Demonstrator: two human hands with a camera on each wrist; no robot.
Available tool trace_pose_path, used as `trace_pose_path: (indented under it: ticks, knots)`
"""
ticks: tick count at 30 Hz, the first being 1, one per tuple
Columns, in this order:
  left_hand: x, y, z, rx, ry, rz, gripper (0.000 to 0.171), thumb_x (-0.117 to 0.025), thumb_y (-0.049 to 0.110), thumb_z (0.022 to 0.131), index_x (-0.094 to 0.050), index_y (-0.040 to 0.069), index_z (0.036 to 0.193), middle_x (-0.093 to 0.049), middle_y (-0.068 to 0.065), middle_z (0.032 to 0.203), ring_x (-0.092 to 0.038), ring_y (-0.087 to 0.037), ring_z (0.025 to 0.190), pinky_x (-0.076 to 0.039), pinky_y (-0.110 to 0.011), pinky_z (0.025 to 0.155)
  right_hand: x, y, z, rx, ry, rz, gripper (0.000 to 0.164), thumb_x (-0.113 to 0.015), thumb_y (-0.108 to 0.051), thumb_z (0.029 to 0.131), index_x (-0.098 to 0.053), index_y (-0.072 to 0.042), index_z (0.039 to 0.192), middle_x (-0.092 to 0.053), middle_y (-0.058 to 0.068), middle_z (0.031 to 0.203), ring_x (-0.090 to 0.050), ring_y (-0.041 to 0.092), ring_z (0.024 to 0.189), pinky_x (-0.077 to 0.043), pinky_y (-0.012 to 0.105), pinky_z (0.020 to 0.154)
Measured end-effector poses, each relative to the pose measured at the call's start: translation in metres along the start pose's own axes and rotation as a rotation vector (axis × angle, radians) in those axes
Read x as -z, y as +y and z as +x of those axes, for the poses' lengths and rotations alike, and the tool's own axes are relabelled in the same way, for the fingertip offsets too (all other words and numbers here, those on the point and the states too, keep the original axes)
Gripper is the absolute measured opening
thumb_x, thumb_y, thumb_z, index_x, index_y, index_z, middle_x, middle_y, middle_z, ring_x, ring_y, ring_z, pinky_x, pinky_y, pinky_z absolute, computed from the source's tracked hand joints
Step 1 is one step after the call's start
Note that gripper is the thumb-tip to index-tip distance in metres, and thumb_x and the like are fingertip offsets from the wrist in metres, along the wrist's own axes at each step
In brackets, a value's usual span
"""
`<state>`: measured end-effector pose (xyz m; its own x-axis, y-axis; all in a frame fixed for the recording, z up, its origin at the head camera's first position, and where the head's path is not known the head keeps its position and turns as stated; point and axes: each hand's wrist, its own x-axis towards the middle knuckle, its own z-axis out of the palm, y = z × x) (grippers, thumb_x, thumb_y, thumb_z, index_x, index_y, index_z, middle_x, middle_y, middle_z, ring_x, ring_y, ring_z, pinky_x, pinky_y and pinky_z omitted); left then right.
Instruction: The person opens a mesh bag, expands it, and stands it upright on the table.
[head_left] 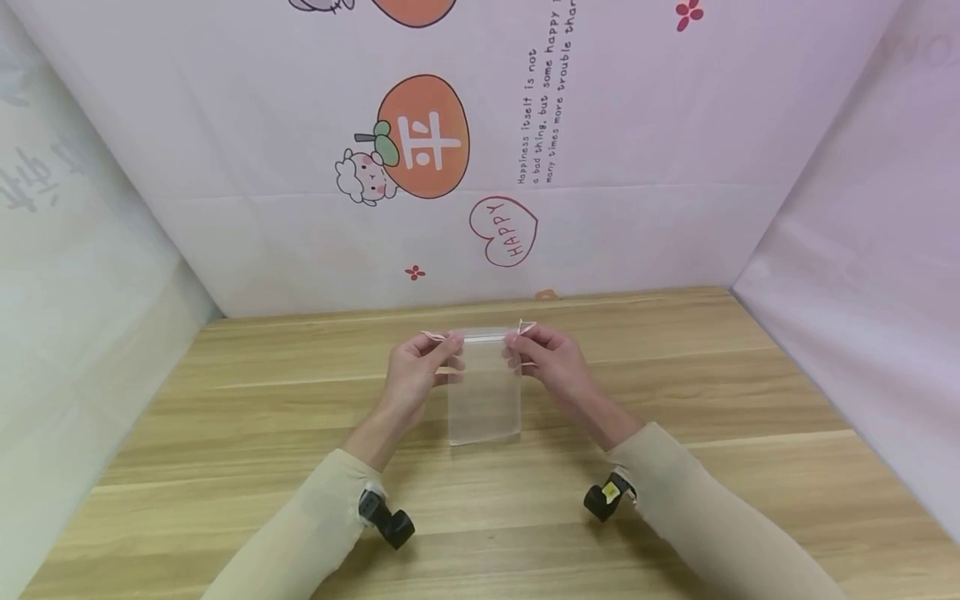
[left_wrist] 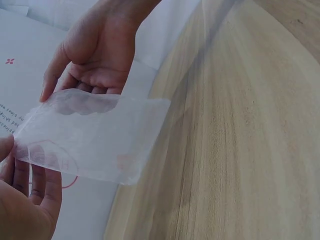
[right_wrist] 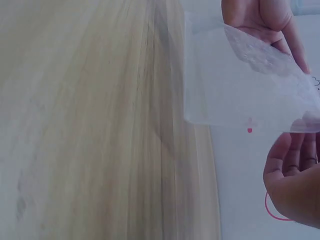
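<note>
A small, see-through whitish drawstring bag point(head_left: 485, 396) hangs flat between both hands, with a white band along its top edge. My left hand point(head_left: 412, 371) pinches the top left corner between thumb and fingers. At the opposite corner, my right hand point(head_left: 557, 360) pinches the same edge. A thin pale cord point(head_left: 432, 336) sticks out beside the left fingers, and a loop of cord point(head_left: 527, 327) rises by the right ones. Fingers of the far hand show through the sheer bag point(left_wrist: 100, 135) in the left wrist view. Nothing shows inside the bag.
Beneath the hands lies a wood-grain table point(head_left: 285, 400). A white printed cloth point(head_left: 622, 233) stands behind it, with white cloth sides at left and right. Black cameras point(head_left: 386, 518) are strapped at both wrists over beige sleeves point(head_left: 300, 525).
</note>
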<state>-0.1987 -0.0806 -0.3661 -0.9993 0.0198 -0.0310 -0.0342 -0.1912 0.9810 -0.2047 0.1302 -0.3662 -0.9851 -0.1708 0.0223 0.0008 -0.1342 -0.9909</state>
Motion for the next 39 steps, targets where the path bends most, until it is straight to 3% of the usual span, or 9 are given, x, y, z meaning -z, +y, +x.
trace_pose_path:
  ticks: [6, 10, 14, 20, 23, 31, 39]
  knots:
    - [0.004, -0.001, 0.0, 0.006, -0.035, -0.023, 0.017, -0.073, 0.017, 0.095, -0.068, 0.002, 0.103, -0.068, -0.009, 0.094, -0.067, -0.017, 0.076, -0.06, -0.041, 0.078, 0.006, -0.001, 0.0, -0.035, -0.104, -0.061, 0.017, -0.066, -0.016, 0.099, -0.066, 0.0, 0.104, -0.07, 0.007, 0.095, -0.066, 0.019, 0.089, -0.053, 0.047, 0.092]
    - [0.007, -0.002, -0.002, 0.022, -0.095, 0.025, 0.022, -0.074, 0.015, 0.093, -0.069, -0.002, 0.107, -0.069, -0.011, 0.1, -0.068, -0.019, 0.081, -0.06, -0.044, 0.081, 0.006, 0.0, 0.0, -0.047, -0.112, -0.092, 0.008, -0.068, -0.01, 0.097, -0.068, -0.002, 0.097, -0.07, 0.007, 0.094, -0.067, 0.018, 0.087, -0.055, 0.043, 0.089]
    - [0.01, -0.006, -0.002, 0.037, -0.169, 0.111, 0.026, -0.073, 0.011, 0.094, -0.067, -0.008, 0.111, -0.069, -0.009, 0.099, -0.068, -0.019, 0.083, -0.057, -0.05, 0.086, 0.007, 0.0, 0.0, -0.043, -0.093, -0.1, 0.009, -0.067, -0.009, 0.097, -0.067, 0.0, 0.099, -0.07, 0.007, 0.093, -0.066, 0.017, 0.085, -0.057, 0.037, 0.085]
    - [0.01, -0.007, -0.003, 0.046, -0.119, 0.094, 0.026, -0.071, 0.011, 0.095, -0.068, -0.008, 0.112, -0.068, -0.006, 0.092, -0.067, -0.018, 0.078, -0.06, -0.041, 0.078, 0.007, 0.002, 0.0, -0.021, -0.13, -0.124, 0.012, -0.067, -0.008, 0.097, -0.068, 0.003, 0.101, -0.07, 0.008, 0.093, -0.066, 0.018, 0.085, -0.057, 0.043, 0.086]
    - [0.011, -0.007, -0.003, 0.043, -0.098, 0.087, 0.025, -0.071, 0.012, 0.095, -0.068, -0.008, 0.11, -0.068, -0.009, 0.095, -0.068, -0.018, 0.079, -0.06, -0.037, 0.075, 0.008, 0.004, 0.0, -0.005, -0.134, -0.14, 0.011, -0.067, -0.008, 0.097, -0.068, 0.003, 0.1, -0.07, 0.007, 0.091, -0.066, 0.017, 0.084, -0.057, 0.04, 0.083]
    - [0.012, -0.008, -0.004, 0.026, -0.078, 0.055, 0.027, -0.073, 0.015, 0.094, -0.069, -0.007, 0.109, -0.07, -0.007, 0.09, -0.07, -0.02, 0.079, -0.061, -0.035, 0.073, 0.008, 0.005, 0.0, 0.006, -0.078, -0.159, 0.008, -0.067, -0.008, 0.097, -0.068, 0.0, 0.096, -0.068, 0.004, 0.09, -0.065, 0.015, 0.083, -0.056, 0.031, 0.078]
    - [0.011, -0.008, -0.004, 0.046, -0.083, 0.077, 0.028, -0.073, 0.016, 0.094, -0.07, -0.004, 0.112, -0.071, -0.008, 0.094, -0.071, -0.02, 0.082, -0.061, -0.035, 0.073, 0.012, 0.004, -0.002, 0.012, -0.081, -0.183, 0.015, -0.066, -0.012, 0.099, -0.067, 0.003, 0.101, -0.068, 0.005, 0.092, -0.064, 0.015, 0.085, -0.056, 0.032, 0.08]
